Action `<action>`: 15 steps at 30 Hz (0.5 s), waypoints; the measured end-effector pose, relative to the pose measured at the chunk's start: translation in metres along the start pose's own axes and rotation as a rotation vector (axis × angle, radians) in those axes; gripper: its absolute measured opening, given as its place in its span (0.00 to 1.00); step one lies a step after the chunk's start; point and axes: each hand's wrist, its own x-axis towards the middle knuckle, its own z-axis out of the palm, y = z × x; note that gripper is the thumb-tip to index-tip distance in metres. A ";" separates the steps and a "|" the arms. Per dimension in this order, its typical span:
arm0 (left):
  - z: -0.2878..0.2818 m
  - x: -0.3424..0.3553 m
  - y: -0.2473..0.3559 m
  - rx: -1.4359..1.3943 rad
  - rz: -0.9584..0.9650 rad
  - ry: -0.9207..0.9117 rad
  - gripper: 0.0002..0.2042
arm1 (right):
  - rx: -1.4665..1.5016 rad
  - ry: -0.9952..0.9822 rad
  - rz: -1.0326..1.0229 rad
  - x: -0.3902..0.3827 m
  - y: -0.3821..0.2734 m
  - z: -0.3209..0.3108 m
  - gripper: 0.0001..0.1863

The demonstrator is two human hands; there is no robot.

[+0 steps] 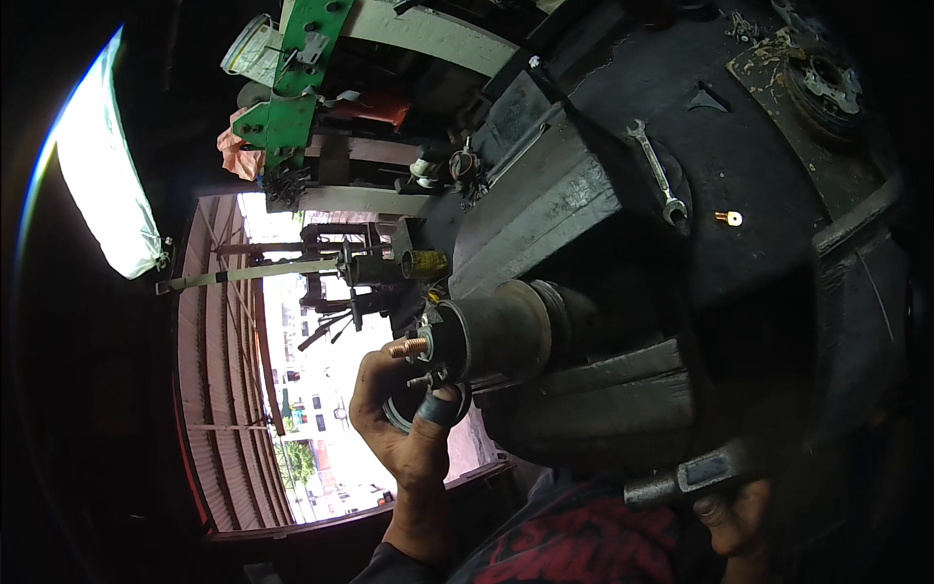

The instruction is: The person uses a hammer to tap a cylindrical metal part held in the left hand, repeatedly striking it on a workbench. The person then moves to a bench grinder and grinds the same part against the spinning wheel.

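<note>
A dull metal cylinder (506, 331), which looks like a starter motor solenoid, lies sideways between the dark jaws of a bench vise (545, 209). From its left end sticks a copper-coloured threaded stud (411, 346). My left hand (404, 419) is curled round that end, index finger beside the stud and thumb just below it. The thumb tip looks dark blue. A metal ring (399, 414) shows partly behind this hand. At the lower right, my right hand (735, 521) grips a hammer (686, 477) close under its steel head; shadow hides the handle.
On the dark bench beyond the vise lie an open-ended wrench (660, 175), a small copper-coloured piece (728, 218) and a flat triangular scrap (707, 97). A round metal part (827, 88) rests at the far right. Left of the vise stand a yellowish can (425, 263) and a green metal frame (297, 88).
</note>
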 end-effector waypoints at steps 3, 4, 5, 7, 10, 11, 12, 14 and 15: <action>-0.001 -0.001 -0.002 -0.021 -0.038 0.010 0.21 | 0.079 0.040 0.024 -0.001 0.002 0.002 0.29; -0.001 -0.001 -0.002 -0.017 -0.033 0.000 0.21 | 0.077 0.065 0.023 -0.001 0.001 0.004 0.29; -0.002 0.000 -0.003 -0.010 -0.024 -0.001 0.22 | 0.071 0.093 0.021 -0.002 0.000 0.006 0.29; -0.005 0.003 -0.005 -0.058 -0.068 -0.041 0.22 | 0.065 0.112 0.037 -0.003 -0.003 0.011 0.29; -0.010 0.007 -0.010 -0.176 -0.151 -0.101 0.23 | 0.048 0.126 0.006 -0.005 -0.006 0.021 0.29; -0.012 0.007 -0.012 -0.239 -0.185 -0.114 0.23 | 0.040 0.137 -0.017 -0.005 -0.006 0.025 0.29; -0.014 0.010 -0.017 -0.278 -0.174 -0.142 0.23 | 0.031 0.164 -0.042 -0.006 -0.005 0.031 0.29; -0.017 0.008 -0.027 -0.293 -0.246 -0.152 0.24 | 0.012 0.210 -0.084 -0.010 -0.002 0.043 0.31; -0.018 0.004 -0.032 -0.335 -0.288 -0.156 0.24 | 0.002 0.233 -0.104 -0.012 -0.001 0.050 0.32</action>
